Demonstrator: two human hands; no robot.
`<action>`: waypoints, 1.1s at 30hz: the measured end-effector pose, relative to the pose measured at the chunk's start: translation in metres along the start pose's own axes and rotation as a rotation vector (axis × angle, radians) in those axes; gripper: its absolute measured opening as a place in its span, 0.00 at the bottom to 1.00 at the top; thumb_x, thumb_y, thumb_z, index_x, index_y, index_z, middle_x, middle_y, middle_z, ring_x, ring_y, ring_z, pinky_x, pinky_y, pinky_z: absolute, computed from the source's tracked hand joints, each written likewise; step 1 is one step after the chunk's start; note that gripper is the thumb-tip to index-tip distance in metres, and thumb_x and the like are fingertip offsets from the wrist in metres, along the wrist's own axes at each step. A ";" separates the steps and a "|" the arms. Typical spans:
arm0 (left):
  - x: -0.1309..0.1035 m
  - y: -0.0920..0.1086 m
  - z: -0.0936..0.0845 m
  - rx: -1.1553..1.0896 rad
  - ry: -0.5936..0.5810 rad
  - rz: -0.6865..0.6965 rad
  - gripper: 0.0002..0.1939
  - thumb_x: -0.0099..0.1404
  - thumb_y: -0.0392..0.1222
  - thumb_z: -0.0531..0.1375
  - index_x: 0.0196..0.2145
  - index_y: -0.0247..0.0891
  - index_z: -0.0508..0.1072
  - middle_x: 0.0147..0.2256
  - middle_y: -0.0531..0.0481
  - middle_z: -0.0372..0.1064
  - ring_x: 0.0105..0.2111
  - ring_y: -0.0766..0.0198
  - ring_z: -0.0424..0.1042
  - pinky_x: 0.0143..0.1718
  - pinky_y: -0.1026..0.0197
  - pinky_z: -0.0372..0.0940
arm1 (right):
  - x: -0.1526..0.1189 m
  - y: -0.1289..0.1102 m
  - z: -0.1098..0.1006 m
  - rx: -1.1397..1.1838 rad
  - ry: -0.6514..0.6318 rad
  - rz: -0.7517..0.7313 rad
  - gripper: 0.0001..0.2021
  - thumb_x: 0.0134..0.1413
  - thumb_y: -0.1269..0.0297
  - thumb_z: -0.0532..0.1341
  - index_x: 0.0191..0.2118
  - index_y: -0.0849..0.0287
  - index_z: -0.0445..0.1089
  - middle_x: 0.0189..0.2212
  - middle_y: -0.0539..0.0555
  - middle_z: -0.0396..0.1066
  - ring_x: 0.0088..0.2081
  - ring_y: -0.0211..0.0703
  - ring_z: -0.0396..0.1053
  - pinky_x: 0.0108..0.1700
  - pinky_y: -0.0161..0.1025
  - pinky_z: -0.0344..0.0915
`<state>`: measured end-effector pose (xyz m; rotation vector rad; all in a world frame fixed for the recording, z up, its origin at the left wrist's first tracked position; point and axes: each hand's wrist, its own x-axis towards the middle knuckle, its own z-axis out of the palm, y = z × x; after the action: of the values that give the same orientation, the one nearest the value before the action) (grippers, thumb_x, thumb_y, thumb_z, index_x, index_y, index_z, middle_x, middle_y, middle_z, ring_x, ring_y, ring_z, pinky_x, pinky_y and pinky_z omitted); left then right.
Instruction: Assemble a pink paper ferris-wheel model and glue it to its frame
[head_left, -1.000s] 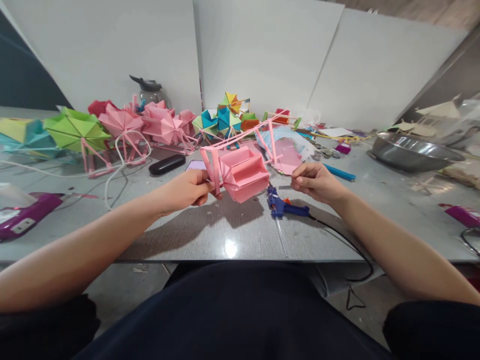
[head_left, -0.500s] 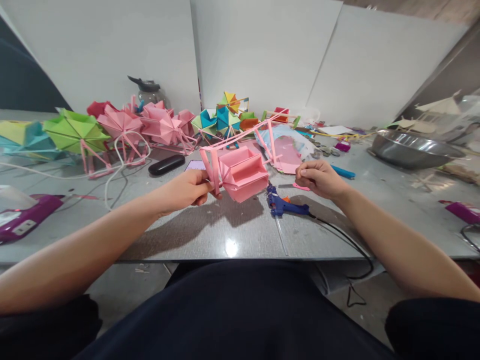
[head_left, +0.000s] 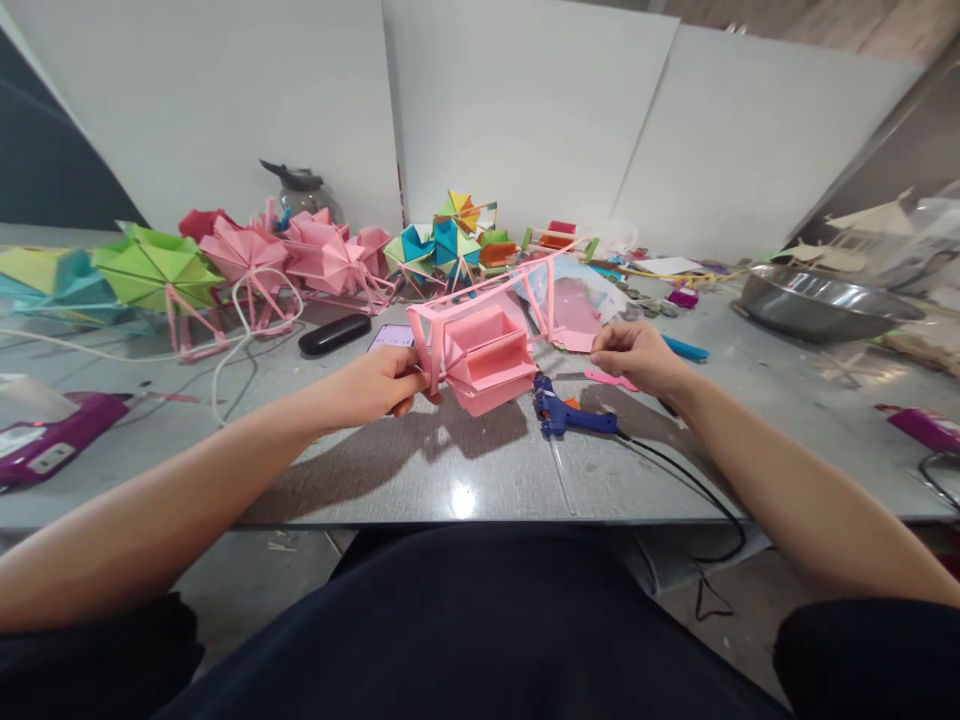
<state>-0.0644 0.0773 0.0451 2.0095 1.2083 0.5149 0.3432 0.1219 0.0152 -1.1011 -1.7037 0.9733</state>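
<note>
My left hand (head_left: 386,382) grips one side of the stand of a pink paper wheel model (head_left: 491,362), which is tilted over the table with its open compartments showing. The far end of its frame leans up to the right. My right hand (head_left: 634,355) is closed beside the model, fingertips pinched near a pink paper sheet (head_left: 576,341); whatever it holds, if anything, is too small to make out. Under that hand lies a pink-handled tool (head_left: 609,380). A blue glue gun (head_left: 574,415) rests just right of the model, its nozzle close to it.
Finished paper wheels, green (head_left: 157,268) and pink (head_left: 244,255), stand at the back left. A black case (head_left: 334,334) and a phone (head_left: 391,338) lie nearer. At the right is a metal bowl (head_left: 829,300); a purple power strip (head_left: 64,440) sits far left.
The pink model has turned slightly and its frame's far end has dropped a little. My right hand has barely moved, and more of the pink-handled tool shows below it.
</note>
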 end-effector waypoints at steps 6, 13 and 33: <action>-0.001 0.006 -0.002 0.031 -0.009 0.011 0.09 0.69 0.43 0.58 0.38 0.38 0.77 0.25 0.52 0.68 0.23 0.65 0.66 0.27 0.62 0.60 | 0.004 0.006 -0.006 -0.024 0.009 0.029 0.18 0.40 0.55 0.80 0.27 0.57 0.73 0.17 0.46 0.66 0.20 0.33 0.58 0.23 0.34 0.50; -0.003 0.010 -0.003 -0.002 -0.051 0.063 0.08 0.69 0.43 0.59 0.42 0.40 0.76 0.33 0.50 0.74 0.23 0.67 0.66 0.26 0.63 0.61 | 0.006 0.011 -0.010 0.010 -0.031 0.000 0.19 0.42 0.53 0.80 0.27 0.57 0.73 0.18 0.46 0.67 0.20 0.34 0.60 0.25 0.35 0.56; -0.001 0.007 -0.005 0.029 -0.062 0.070 0.09 0.70 0.43 0.58 0.39 0.38 0.76 0.24 0.53 0.67 0.22 0.67 0.64 0.27 0.63 0.60 | 0.011 0.021 -0.014 0.160 -0.034 0.013 0.21 0.40 0.48 0.83 0.33 0.56 0.81 0.24 0.50 0.77 0.23 0.37 0.70 0.30 0.40 0.72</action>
<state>-0.0644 0.0759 0.0533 2.0832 1.1167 0.4678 0.3595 0.1405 0.0036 -0.9971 -1.6173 1.1217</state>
